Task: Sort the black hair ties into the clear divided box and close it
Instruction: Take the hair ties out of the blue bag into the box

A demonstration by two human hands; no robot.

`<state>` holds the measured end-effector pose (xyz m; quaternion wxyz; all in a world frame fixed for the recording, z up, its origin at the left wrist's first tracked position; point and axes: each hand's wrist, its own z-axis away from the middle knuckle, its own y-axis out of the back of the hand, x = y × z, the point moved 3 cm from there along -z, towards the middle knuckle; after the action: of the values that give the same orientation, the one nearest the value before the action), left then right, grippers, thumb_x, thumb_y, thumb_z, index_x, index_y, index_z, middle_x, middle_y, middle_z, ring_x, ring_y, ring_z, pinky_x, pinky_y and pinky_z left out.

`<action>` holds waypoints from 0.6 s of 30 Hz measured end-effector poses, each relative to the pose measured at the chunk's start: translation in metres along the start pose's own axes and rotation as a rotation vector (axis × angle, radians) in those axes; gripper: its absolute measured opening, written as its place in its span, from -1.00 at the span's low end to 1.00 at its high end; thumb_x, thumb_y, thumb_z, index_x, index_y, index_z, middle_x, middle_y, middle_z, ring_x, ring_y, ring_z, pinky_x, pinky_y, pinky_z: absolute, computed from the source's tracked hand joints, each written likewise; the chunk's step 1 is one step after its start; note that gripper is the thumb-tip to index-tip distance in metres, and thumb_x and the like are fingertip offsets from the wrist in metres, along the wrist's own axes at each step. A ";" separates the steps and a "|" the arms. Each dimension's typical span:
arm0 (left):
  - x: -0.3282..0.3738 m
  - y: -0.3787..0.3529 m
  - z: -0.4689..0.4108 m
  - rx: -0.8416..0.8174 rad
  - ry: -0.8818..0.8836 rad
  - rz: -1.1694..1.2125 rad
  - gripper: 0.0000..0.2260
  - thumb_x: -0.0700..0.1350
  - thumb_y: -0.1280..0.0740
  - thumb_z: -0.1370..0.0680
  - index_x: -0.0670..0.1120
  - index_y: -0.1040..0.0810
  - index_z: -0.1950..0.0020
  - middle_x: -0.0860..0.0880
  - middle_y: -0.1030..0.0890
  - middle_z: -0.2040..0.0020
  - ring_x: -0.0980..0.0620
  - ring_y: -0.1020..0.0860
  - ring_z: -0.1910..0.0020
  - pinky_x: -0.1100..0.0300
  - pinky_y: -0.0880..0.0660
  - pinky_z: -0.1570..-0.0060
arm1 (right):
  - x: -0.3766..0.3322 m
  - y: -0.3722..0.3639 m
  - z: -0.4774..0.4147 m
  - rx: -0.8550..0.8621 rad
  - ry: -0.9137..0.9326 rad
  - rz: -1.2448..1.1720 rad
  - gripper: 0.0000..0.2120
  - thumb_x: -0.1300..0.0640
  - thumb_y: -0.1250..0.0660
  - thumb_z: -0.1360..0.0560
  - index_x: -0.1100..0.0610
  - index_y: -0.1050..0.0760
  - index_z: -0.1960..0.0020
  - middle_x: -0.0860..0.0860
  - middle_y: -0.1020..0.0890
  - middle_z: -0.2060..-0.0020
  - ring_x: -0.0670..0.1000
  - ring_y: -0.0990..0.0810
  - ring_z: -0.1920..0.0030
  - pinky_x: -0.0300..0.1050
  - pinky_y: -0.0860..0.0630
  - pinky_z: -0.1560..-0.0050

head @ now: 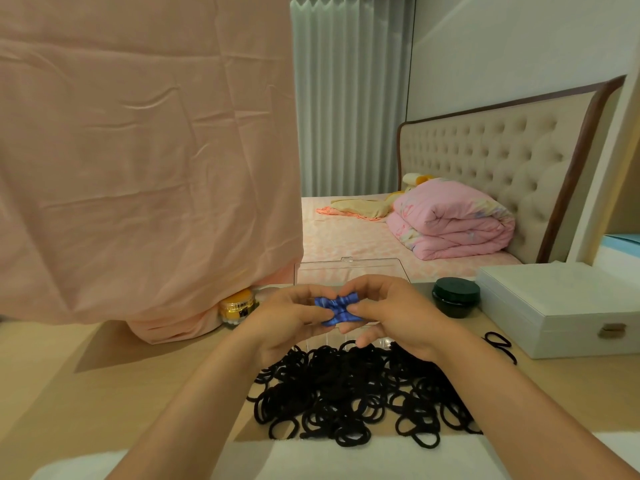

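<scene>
Pinching a small blue bow-shaped fabric piece (338, 309) between them, the left hand (289, 317) and the right hand (388, 315) are raised together above the table (104, 386), each one clamped on its own end of the bow with thumb and fingers. Directly behind and partly under the hands stands the clear divided box (349, 271), its transparent lid tilted up and open toward the bed; the compartments are mostly hidden by the hands, so what lies in them cannot be told. Nearer the person, a large loose heap of black hair ties (349, 389) lies spread on the table, reaching from beneath the wrists to a white cloth edge (311, 459) at the near side. One separate black tie (498, 342) lies apart from the heap on the right, just beside a white case with a metal clasp (561, 306). A dark green round jar (455, 296) sits between the clear box and that case. On the left a gold jar with an orange top (237, 308) stands against a big drape of pink cloth (145, 161) that hangs down onto the table. Beyond the table is a bed (346, 237) with a folded pink quilt (450, 221) and a tufted beige headboard (485, 157), with pale curtains (349, 91) behind.
</scene>
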<state>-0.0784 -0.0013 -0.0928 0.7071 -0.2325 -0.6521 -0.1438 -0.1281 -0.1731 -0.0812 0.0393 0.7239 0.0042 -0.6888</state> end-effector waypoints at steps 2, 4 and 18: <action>0.000 -0.002 0.000 -0.044 0.006 0.027 -0.79 -0.35 -0.33 -0.55 -0.26 -0.64 -0.17 -0.25 -0.67 -0.16 -0.15 -0.67 -0.13 0.04 -0.60 -0.16 | 0.000 0.001 -0.001 0.025 0.017 0.016 -0.79 0.43 -0.30 -0.58 0.21 -0.65 -0.02 0.20 -0.68 -0.06 0.11 -0.74 0.18 -0.16 -0.63 0.35; -0.001 -0.003 -0.001 -0.081 0.048 0.117 -0.73 -0.20 -0.38 -0.55 -0.26 -0.65 -0.21 -0.26 -0.64 -0.22 -0.22 -0.61 -0.24 -0.06 -0.54 -0.29 | -0.001 0.003 -0.003 0.047 0.046 0.023 -0.77 0.45 -0.30 -0.57 0.21 -0.67 0.03 0.20 -0.68 -0.06 0.04 -0.72 0.21 -0.18 -0.62 0.33; 0.005 0.014 -0.002 0.189 -0.147 -0.143 -0.72 -0.30 -0.55 -0.41 -0.12 -0.63 -0.08 -0.08 -0.73 0.05 0.03 -0.70 0.11 0.25 -0.59 0.10 | 0.004 -0.021 -0.010 0.057 -0.109 -0.206 -0.73 0.09 -0.42 -0.57 0.20 -0.65 -0.21 0.06 -0.75 -0.02 0.02 -0.70 0.03 -0.12 -0.62 0.02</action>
<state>-0.0694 0.0104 -0.0898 0.6640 -0.1279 -0.7278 -0.1144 -0.1191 -0.1518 -0.0859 -0.0520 0.6819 0.0571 -0.7274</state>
